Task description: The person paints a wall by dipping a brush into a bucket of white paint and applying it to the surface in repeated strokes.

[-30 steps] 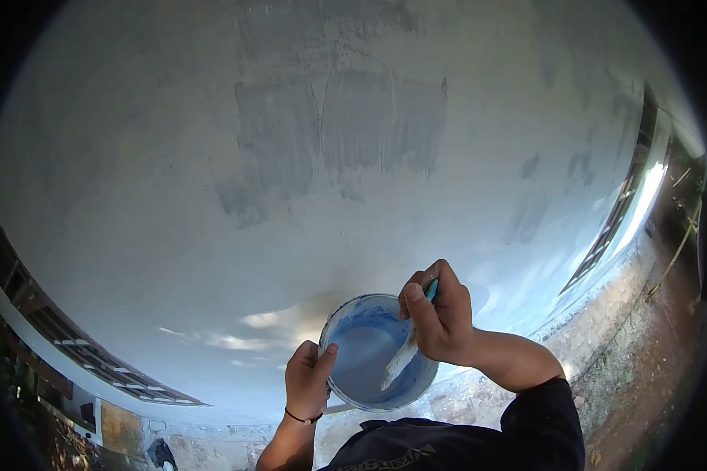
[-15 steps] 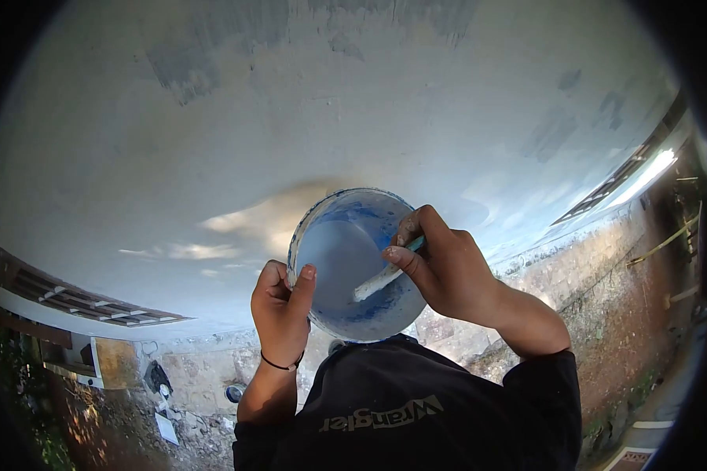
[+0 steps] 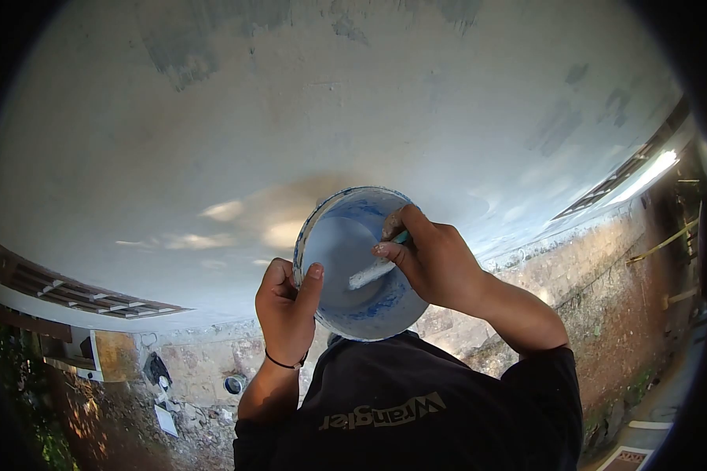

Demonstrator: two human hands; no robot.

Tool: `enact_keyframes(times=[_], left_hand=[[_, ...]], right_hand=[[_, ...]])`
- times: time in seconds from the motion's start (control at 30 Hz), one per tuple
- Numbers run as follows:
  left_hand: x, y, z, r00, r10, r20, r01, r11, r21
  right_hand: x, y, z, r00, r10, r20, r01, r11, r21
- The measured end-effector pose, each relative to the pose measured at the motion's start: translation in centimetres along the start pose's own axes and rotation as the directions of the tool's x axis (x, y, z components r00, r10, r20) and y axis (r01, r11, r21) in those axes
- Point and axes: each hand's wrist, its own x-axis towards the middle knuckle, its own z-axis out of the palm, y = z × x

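A round bucket (image 3: pixel 401 310) with blue-stained inner walls and pale whitish paint (image 3: pixel 334 255) in it is held in front of my chest. My left hand (image 3: pixel 289 310) is closed on its left rim, thumb over the inside edge and fingers outside. In my right hand (image 3: pixel 440 263) is a paintbrush (image 3: pixel 371 274), pinched between thumb and fingers, a bit of turquoise handle showing. Its white-coated bristles point down and left into the bucket, overlapping the paint's surface. White paint marks the right fingertips.
A large pale wall (image 3: pixel 330 125) with grey patches fills the view ahead. Slatted openings (image 3: pixel 78 294) sit at left and right. Below are a stone ledge (image 3: pixel 200 369), a small round container (image 3: pixel 234 384), a dark bag (image 3: pixel 155 367) and a bamboo pole (image 3: pixel 664 242).
The brush tip has shifted slightly up and left inside the bucket, with my right hand moving the same way. The bucket and my left hand have moved a little right in view.
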Motion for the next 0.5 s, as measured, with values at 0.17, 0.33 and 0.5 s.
enact_keyframes(times=[0.17,0.33,0.5], left_hand=[[0.0,-0.5,0.2,1.0,-0.01,-0.003,0.01,1.0,-0.03],[0.3,-0.6,0.6,1.0,-0.013,-0.023,0.011,0.997,-0.073],[0.2,-1.1,0.3,0.999,-0.021,-0.026,0.018,0.992,-0.122]], right_hand=[[0.0,0.5,-1.0,0.98,-0.054,-0.19,0.068,0.995,0.071],[0.4,1.1,-2.0,0.887,0.297,-0.354,-0.103,0.874,0.475],[0.1,4.0,-1.9,0.846,0.486,-0.22,-0.186,0.655,0.732]])
